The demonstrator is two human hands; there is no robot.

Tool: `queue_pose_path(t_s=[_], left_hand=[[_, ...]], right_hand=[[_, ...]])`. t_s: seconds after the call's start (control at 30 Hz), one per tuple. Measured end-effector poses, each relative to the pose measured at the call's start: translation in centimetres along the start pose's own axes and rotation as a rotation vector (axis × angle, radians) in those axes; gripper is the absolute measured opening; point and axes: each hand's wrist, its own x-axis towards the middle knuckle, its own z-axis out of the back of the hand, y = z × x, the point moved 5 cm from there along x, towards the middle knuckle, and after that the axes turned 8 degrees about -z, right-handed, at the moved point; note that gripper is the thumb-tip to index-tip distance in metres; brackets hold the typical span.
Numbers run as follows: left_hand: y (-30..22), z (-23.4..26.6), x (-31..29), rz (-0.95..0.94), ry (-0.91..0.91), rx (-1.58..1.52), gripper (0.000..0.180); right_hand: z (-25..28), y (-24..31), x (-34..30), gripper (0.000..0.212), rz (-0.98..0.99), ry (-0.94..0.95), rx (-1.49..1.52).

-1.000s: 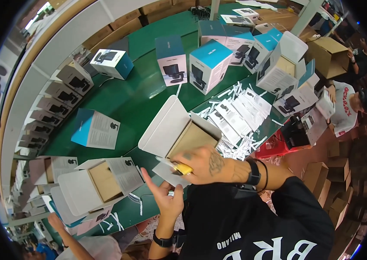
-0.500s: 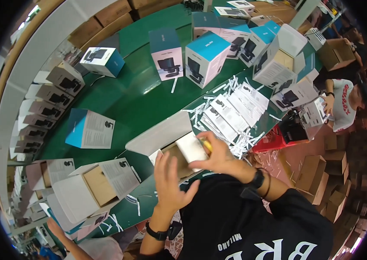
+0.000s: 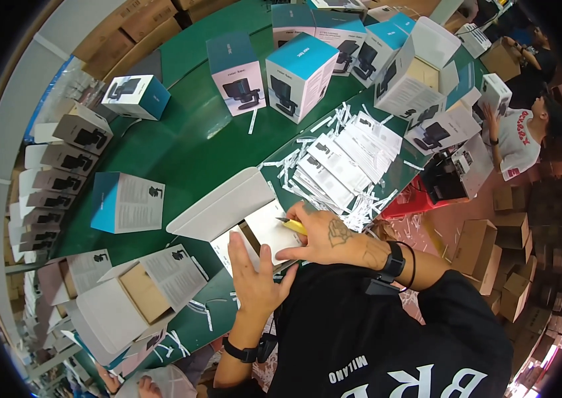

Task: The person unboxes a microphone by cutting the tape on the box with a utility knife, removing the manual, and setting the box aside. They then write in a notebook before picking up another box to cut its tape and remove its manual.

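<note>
Your left hand [image 3: 256, 282], fingers spread, rests on the open white cardboard box [image 3: 218, 207] at the smooth green table's [image 3: 184, 142] near edge, while your right hand [image 3: 327, 235], closed around a slim yellow dark-tipped tool [image 3: 295, 227], touches the box's flat white right-hand flap [image 3: 267, 232].

Table: green top [image 3: 188, 156], its long edges bowed by the lens; a soft pale sheen lies on its surface.
Beam: pale [image 3: 22, 86], curving along the table's left side.
Post: pale [image 3: 445, 12], rising near the table's far right corner.
Floor: reddish [image 3: 450, 219], right of the table, littered with white scraps.
Cartons: brown, a row [image 3: 145, 26] behind the table's far edge; open ones [image 3: 477, 249] on the floor to its right.
Light: bright at the table, dim well to its right.
</note>
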Motion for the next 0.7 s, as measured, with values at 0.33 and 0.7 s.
queue_pose_path(t_s=[0.33, 0.7], left_hand=[[0.0, -1.1, 0.3, 0.126, 0.465, 0.175, 0.078], [-0.1, -1.1, 0.7, 0.155, 0.469, 0.161, 0.083]], right_hand=[[2.8, -2.3, 1.0, 0.032, 0.114, 0.000, 0.013], [5.0, -2.1, 3.7, 0.032, -0.098, 0.324, -0.034]])
